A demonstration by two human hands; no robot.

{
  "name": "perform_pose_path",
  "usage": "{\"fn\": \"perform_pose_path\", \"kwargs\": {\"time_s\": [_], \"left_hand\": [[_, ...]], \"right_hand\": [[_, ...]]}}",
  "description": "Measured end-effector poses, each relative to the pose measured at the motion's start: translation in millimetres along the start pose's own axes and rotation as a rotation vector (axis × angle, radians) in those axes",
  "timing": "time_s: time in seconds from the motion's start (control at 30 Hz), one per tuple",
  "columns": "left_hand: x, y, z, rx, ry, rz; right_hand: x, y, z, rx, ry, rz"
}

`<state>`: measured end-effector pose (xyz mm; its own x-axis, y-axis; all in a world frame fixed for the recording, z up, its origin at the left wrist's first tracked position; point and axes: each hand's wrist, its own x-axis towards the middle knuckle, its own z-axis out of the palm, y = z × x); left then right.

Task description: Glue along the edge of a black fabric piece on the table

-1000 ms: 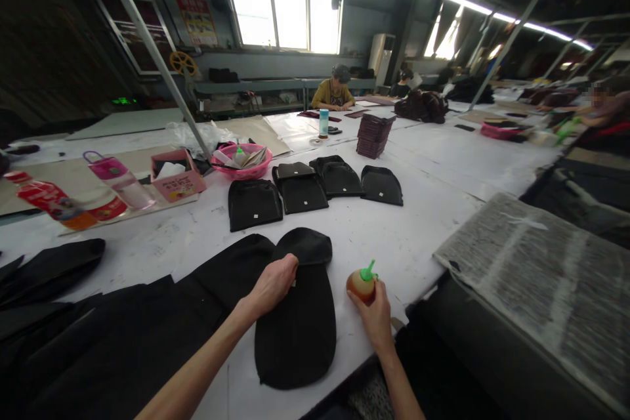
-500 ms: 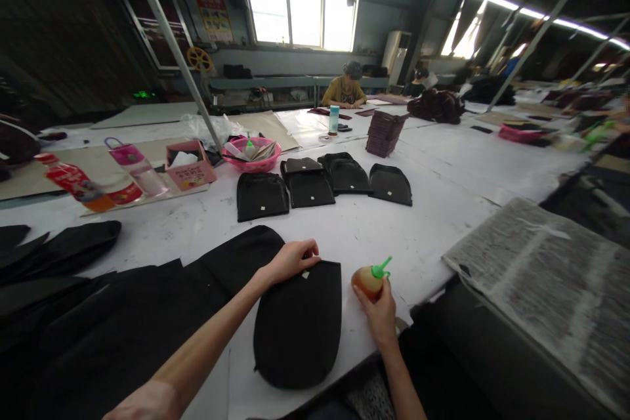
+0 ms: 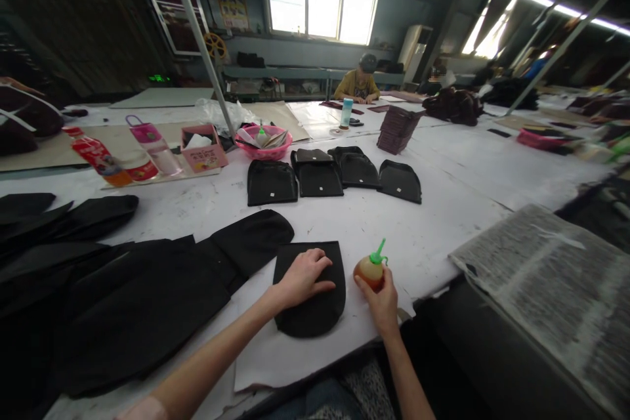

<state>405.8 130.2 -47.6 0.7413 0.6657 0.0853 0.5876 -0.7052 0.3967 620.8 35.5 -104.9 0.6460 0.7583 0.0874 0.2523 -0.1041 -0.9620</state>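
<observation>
The person wears a pale pink sleeve, speckled dark clothing and blue-grey cloth; left hand and right hand are bare.

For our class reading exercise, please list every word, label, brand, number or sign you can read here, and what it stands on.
No text reads with certainty.
Pink box: lettering, too blurred.
Bottle with red label: label print, too blurred.
Tub: red label, too blurred.
Wall poster: characters, too small.
Green lit marks: too blurred.
Yellow top: chest print, too small.
</observation>
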Motion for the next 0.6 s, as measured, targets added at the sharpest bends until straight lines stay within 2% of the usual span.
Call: {"fn": "perform_pose_path", "kwargs": {"time_s": [0.13, 0.37, 0.47, 0.6], "left_hand": [[-19, 17, 16.3, 0.02, -0.046, 0.023], [-19, 18, 29.7, 0.1, -0.062, 0.042], [-18, 20, 31.1, 0.127, -0.057, 0.053], [-17, 22, 32.7, 0.126, -0.056, 0.062]], "right_hand": [[0, -5, -1, 0.083, -0.052, 0.008], [-10, -45, -25, 0.202, -0.147, 0.04], [-22, -60, -38, 0.292, -0.239, 0.199], [-39, -62, -53, 0.299, -0.358, 0.402]]}}
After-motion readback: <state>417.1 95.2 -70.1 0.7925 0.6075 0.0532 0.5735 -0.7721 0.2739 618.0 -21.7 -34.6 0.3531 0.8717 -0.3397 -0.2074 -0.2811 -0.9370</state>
